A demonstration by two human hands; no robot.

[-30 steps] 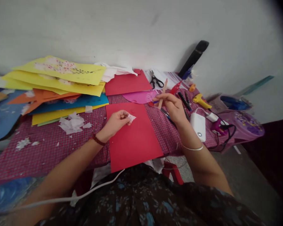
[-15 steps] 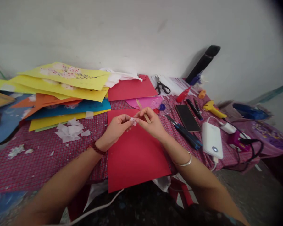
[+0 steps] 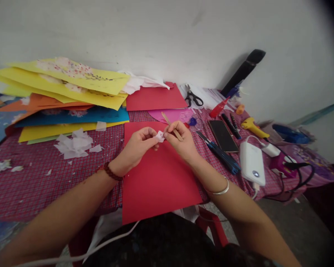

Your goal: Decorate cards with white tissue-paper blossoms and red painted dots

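Observation:
Between thumb and fingers, my left hand (image 3: 139, 145) pinches a small white paper piece (image 3: 160, 136) with reddish specks. My right hand (image 3: 182, 142) has its thumb and fingertip at the other edge of that piece, and a flat wooden stick (image 3: 172, 127) is tucked in its fingers, pointing up and left. Both hands are just above a large red paper sheet (image 3: 158, 185) lying at the table's front edge. Left of the sheet is a loose pile of white paper scraps (image 3: 74, 144).
Yellow papers (image 3: 100, 83) with blossom pictures are stacked at the back left. To the right lie black scissors (image 3: 193, 97), a blue cutter knife (image 3: 222, 155), a phone (image 3: 223, 136), a white power bank (image 3: 252, 163), a red glue tube (image 3: 219, 108) and a yellow glue gun (image 3: 255, 128).
The white paper piece has turned and shows more of its face between my fingers. The stick sits at a slightly different slant. The whole view has shifted a little.

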